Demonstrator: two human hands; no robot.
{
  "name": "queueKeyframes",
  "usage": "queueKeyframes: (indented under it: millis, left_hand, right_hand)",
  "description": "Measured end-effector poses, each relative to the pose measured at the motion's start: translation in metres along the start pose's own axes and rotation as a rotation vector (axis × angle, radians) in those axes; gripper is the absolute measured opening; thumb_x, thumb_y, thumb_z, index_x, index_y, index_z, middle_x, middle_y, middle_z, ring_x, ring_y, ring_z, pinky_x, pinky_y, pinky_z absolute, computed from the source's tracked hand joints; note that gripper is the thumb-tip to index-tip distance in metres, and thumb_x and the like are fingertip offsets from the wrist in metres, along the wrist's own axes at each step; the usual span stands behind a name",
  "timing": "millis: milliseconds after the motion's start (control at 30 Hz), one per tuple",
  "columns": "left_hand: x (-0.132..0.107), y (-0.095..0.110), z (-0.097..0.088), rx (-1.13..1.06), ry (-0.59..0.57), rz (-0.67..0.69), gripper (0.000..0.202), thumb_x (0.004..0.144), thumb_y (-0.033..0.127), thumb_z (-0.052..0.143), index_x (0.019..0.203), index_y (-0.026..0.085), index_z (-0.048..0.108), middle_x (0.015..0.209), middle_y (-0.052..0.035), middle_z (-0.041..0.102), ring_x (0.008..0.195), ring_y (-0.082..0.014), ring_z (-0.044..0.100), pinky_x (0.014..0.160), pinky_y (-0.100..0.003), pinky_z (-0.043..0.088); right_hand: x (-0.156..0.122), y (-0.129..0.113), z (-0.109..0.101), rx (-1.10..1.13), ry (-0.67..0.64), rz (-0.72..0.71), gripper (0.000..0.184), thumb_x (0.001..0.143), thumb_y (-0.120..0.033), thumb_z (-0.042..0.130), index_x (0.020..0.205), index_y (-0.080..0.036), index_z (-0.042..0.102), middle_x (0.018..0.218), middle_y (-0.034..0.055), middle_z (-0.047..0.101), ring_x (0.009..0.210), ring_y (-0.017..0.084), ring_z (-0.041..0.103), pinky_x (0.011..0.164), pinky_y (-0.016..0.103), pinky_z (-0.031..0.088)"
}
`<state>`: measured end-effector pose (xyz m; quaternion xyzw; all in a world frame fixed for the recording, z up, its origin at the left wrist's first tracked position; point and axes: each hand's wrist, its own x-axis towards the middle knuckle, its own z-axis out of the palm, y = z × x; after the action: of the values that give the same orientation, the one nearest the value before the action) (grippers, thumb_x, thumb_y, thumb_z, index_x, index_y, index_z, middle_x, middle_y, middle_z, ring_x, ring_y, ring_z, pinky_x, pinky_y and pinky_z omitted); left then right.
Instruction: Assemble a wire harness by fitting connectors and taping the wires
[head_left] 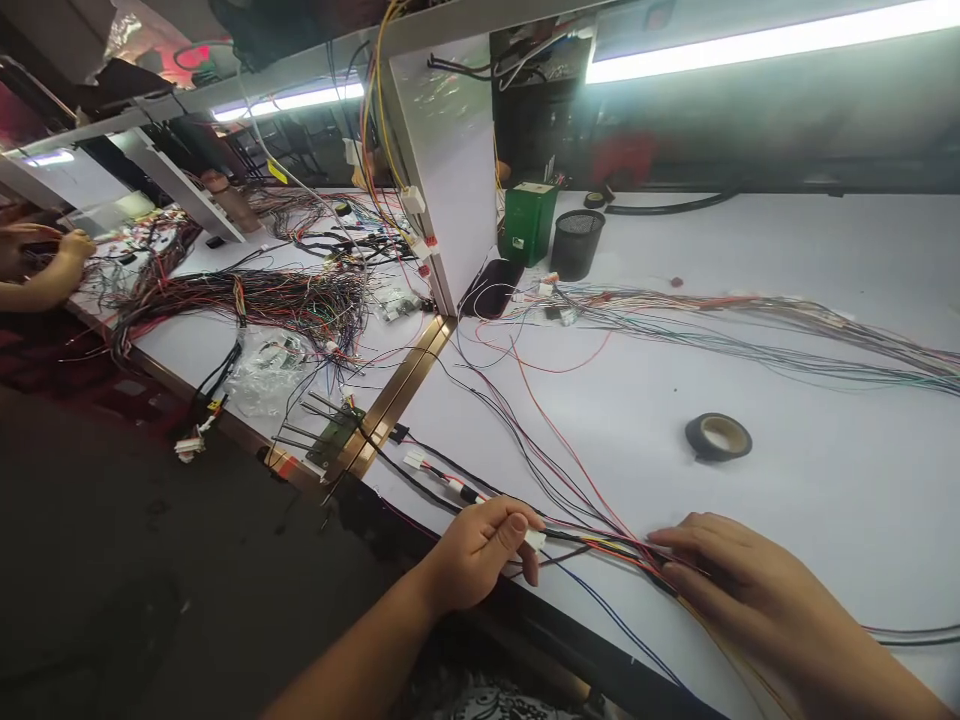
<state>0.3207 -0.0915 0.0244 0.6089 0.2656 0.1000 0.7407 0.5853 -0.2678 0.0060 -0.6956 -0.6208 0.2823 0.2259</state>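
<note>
The wire harness (615, 545) lies along the front edge of the worktop (637, 420), its left ends fanning out toward the brass-coloured strip (409, 375) at the worktop's left edge. The right hand (739, 570) is closed around the bundle, thumb and fingers pressed together where the strands gather, with no clear gap between them. The left hand (484, 550) is curled almost fully closed on a white connector (535, 540), which pokes out past the fingertips; the fingers hide much of it, so how firmly it is pinched is hard to judge.

The harness should be light and limp overall: the loose strands will sag and cross easily, while the black-sheathed runs look somewhat stiffer. The insulation may slide a little under the fingers, and thin leads could pull at their plugs. It is best held with a full-finger grip where the strands bunch, and by the connector's housing rather than its wires.

It looks mixed in colour: black, red, yellow, orange and brown strands run together, and 2 blue wires (592, 592) droop toward the front edge. Near the left edge, a white plug (414, 460) ends a lead. A roll of black tape (701, 445) lies behind the right hand, and a second wire bundle (750, 305) stretches toward the worktop's right edge.
</note>
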Motion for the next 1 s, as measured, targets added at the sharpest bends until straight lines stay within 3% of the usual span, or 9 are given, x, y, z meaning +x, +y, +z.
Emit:
queueKeyframes:
  millis: [167, 300, 467, 633, 733, 833, 933, 1000]
  left_hand:
    - [0.002, 0.003, -0.003, 0.051, -0.012, 0.114, 0.036, 0.088, 0.049, 0.053, 0.089, 0.014, 0.061, 0.073, -0.0038, 0.061, 0.074, -0.0165, 0.064, 0.072, -0.03, 0.048]
    - [0.004, 0.008, -0.004, 0.201, -0.018, 0.133, 0.023, 0.079, 0.038, 0.068, 0.082, 0.016, 0.063, 0.078, -0.0036, 0.064, 0.087, -0.0177, 0.059, 0.084, -0.031, 0.044]
    - [0.004, 0.008, -0.002, 0.251, -0.047, 0.164, 0.018, 0.087, 0.034, 0.059, 0.084, 0.016, 0.064, 0.076, -0.003, 0.062, 0.082, -0.0159, 0.056, 0.079, -0.029, 0.043]
    - [0.005, 0.009, -0.002, 0.303, -0.054, 0.174, 0.018, 0.086, 0.033, 0.059, 0.084, 0.016, 0.064, 0.078, -0.0034, 0.062, 0.081, -0.0159, 0.055, 0.077, -0.029, 0.043]
    - [0.005, 0.008, -0.002, 0.306, -0.069, 0.208, 0.017, 0.086, 0.032, 0.059, 0.081, 0.016, 0.064, 0.079, -0.0033, 0.061, 0.08, -0.0155, 0.055, 0.078, -0.029, 0.043]
    - [0.003, 0.009, -0.002, 0.259, -0.073, 0.23, 0.016, 0.088, 0.03, 0.057, 0.081, 0.016, 0.062, 0.078, -0.0036, 0.061, 0.078, -0.0151, 0.055, 0.074, -0.029, 0.044]
    - [-0.006, 0.017, -0.002, 0.278, -0.056, 0.26, 0.011, 0.089, 0.025, 0.055, 0.088, 0.017, 0.062, 0.082, -0.0044, 0.063, 0.08, -0.0157, 0.057, 0.076, -0.03, 0.046]
    - [-0.014, 0.027, -0.002, 0.347, -0.127, 0.335, 0.009, 0.087, 0.021, 0.056, 0.093, 0.019, 0.063, 0.084, -0.0047, 0.065, 0.083, -0.0166, 0.059, 0.081, -0.032, 0.045]
  right_hand:
    - [0.004, -0.007, -0.003, -0.005, 0.023, -0.065, 0.018, 0.096, -0.033, 0.047, 0.103, -0.03, 0.063, 0.091, 0.0024, 0.062, 0.083, 0.019, 0.06, 0.069, 0.03, 0.049]
    - [0.005, -0.012, -0.004, 0.025, 0.049, -0.063, 0.02, 0.098, -0.029, 0.044, 0.098, -0.027, 0.064, 0.089, 0.0032, 0.061, 0.081, 0.019, 0.059, 0.068, 0.031, 0.048]
    - [-0.002, -0.03, -0.011, 0.104, 0.094, -0.063, 0.02, 0.098, -0.029, 0.044, 0.097, -0.026, 0.064, 0.095, 0.0049, 0.059, 0.083, 0.019, 0.058, 0.07, 0.031, 0.049]
    - [-0.011, -0.051, -0.017, 0.064, 0.049, -0.138, 0.021, 0.1, -0.025, 0.04, 0.102, -0.027, 0.061, 0.093, 0.0033, 0.06, 0.081, 0.016, 0.059, 0.068, 0.028, 0.048]
    - [-0.007, -0.05, -0.017, -0.074, 0.175, -0.081, 0.02, 0.099, -0.029, 0.042, 0.098, -0.025, 0.061, 0.082, 0.0014, 0.061, 0.069, 0.016, 0.059, 0.059, 0.027, 0.045]
    - [-0.002, -0.042, -0.016, -0.283, 0.37, -0.017, 0.024, 0.097, -0.034, 0.043, 0.09, -0.021, 0.062, 0.087, 0.0051, 0.061, 0.073, 0.02, 0.059, 0.061, 0.031, 0.045]
    - [-0.002, -0.035, -0.014, -0.356, 0.398, -0.036, 0.026, 0.097, -0.032, 0.04, 0.092, -0.02, 0.063, 0.102, 0.0088, 0.06, 0.086, 0.023, 0.059, 0.07, 0.036, 0.048]
    - [-0.007, -0.034, -0.012, -0.333, 0.365, -0.023, 0.025, 0.097, -0.033, 0.041, 0.097, -0.02, 0.062, 0.107, 0.0089, 0.059, 0.09, 0.024, 0.059, 0.074, 0.037, 0.049]
